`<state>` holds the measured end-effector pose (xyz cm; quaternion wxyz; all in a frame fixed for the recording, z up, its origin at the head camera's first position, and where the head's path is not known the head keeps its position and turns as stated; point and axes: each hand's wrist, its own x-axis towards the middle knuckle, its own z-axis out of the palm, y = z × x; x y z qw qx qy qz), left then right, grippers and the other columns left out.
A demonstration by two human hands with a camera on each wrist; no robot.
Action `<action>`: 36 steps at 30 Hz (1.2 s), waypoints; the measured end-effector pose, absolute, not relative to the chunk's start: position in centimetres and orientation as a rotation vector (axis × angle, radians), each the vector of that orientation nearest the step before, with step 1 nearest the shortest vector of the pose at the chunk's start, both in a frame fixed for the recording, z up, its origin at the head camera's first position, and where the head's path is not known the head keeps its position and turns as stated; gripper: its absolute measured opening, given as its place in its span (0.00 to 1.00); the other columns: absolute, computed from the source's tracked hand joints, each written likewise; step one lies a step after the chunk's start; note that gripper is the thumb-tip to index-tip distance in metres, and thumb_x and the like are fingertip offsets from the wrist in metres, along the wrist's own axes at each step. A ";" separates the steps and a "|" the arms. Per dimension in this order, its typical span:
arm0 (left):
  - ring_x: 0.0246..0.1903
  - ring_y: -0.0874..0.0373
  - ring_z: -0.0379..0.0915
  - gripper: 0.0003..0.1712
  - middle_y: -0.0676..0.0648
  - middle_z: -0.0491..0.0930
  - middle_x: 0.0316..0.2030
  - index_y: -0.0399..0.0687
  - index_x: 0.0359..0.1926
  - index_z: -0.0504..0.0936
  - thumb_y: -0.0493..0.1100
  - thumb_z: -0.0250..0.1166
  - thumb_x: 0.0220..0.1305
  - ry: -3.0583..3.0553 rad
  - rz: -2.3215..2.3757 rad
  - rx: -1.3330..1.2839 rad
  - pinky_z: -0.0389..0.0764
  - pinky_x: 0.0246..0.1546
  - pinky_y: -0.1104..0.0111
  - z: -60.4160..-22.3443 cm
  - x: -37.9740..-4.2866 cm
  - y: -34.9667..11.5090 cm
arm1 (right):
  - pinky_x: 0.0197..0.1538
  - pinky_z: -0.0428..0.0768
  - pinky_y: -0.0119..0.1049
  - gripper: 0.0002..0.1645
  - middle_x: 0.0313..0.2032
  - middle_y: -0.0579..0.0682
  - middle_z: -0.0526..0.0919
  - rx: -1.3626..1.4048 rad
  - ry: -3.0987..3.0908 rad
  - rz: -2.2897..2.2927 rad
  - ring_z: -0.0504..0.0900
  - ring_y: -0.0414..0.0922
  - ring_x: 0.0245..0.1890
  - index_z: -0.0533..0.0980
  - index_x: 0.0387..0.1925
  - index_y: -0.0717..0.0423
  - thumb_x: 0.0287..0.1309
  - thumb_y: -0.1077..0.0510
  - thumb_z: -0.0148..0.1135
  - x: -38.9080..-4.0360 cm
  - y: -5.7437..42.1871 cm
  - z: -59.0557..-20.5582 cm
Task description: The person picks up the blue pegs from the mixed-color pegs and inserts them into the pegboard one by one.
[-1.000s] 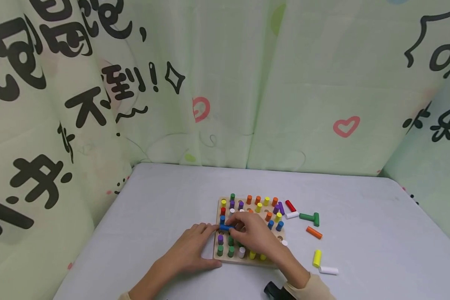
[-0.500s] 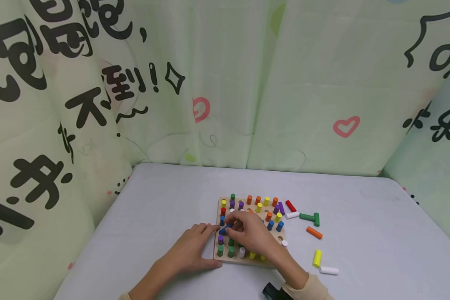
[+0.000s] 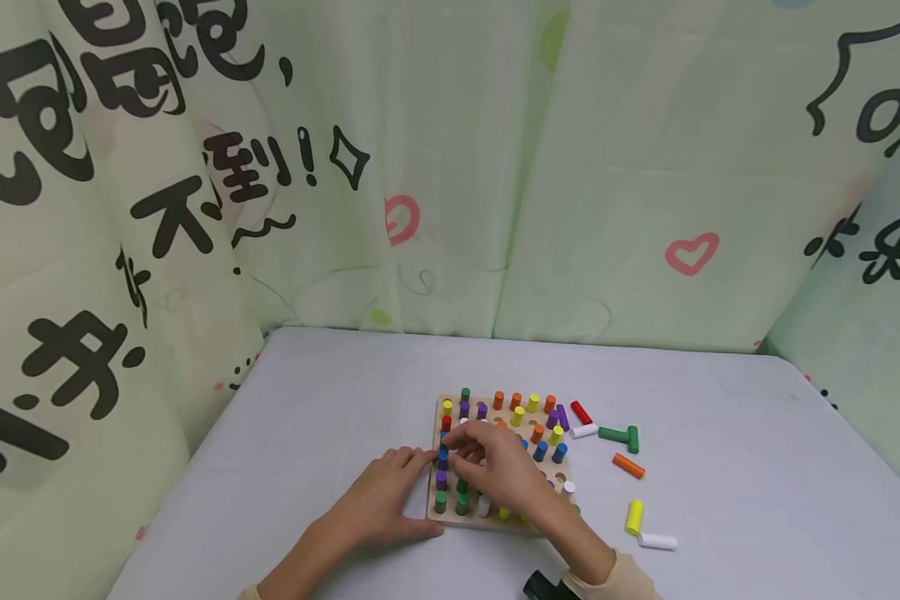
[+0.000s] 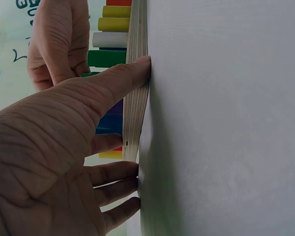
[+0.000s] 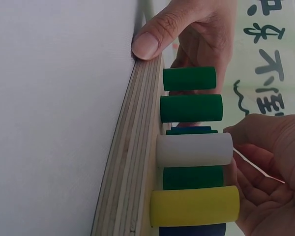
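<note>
A wooden pegboard (image 3: 457,522) lies on the white table, its holes filled with coloured pegs in green, purple, blue, yellow, orange and white. At its left side, my left hand (image 3: 381,500) steadies it, the thumb against the near edge, which the left wrist view shows close up, and the other fingers stretched along the left side. My right hand (image 3: 498,467) reaches over the board. Its thumb and index finger pinch a blue peg (image 3: 442,460), which stands upright in the left column between another blue peg and a purple peg (image 3: 441,480). The right palm hides the board's middle.
Right of the board lie loose pegs: a red peg (image 3: 581,412), two green pegs (image 3: 613,434), an orange peg (image 3: 628,466), a yellow peg (image 3: 634,517) and white pegs (image 3: 657,542). A printed curtain (image 3: 607,167) hangs behind the table.
The blue peg, flat across the board a second ago and tilted half a second ago, now stands upright. My right hand has shifted slightly left; the left hand has stayed put.
</note>
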<state>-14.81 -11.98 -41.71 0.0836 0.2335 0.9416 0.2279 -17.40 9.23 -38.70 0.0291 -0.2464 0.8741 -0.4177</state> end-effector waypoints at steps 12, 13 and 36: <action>0.62 0.46 0.70 0.54 0.41 0.74 0.63 0.50 0.74 0.67 0.68 0.75 0.53 2.813 0.680 0.690 0.72 0.65 0.47 -41.9 -15.3 -12.3 | 0.42 0.83 0.25 0.08 0.42 0.47 0.86 -0.734 2.727 -1.343 0.83 0.40 0.39 0.83 0.46 0.57 0.65 0.62 0.67 -16.3 9.7 -38.1; 0.62 0.46 0.70 0.54 0.42 0.74 0.63 0.50 0.74 0.67 0.68 0.75 0.53 2.812 0.678 0.682 0.72 0.65 0.47 -42.0 -15.3 -12.4 | 0.42 0.83 0.25 0.08 0.42 0.47 0.87 -0.731 2.729 -1.343 0.83 0.40 0.39 0.83 0.46 0.57 0.65 0.62 0.67 -16.2 9.9 -38.1; 0.71 0.37 0.61 0.56 0.34 0.66 0.72 0.48 0.74 0.66 0.68 0.76 0.51 2.748 0.715 0.558 0.67 0.67 0.39 -41.7 -14.8 -13.0 | 0.40 0.84 0.29 0.06 0.37 0.40 0.85 -0.515 2.868 -1.323 0.81 0.34 0.34 0.83 0.43 0.53 0.65 0.60 0.69 -13.1 15.7 -37.7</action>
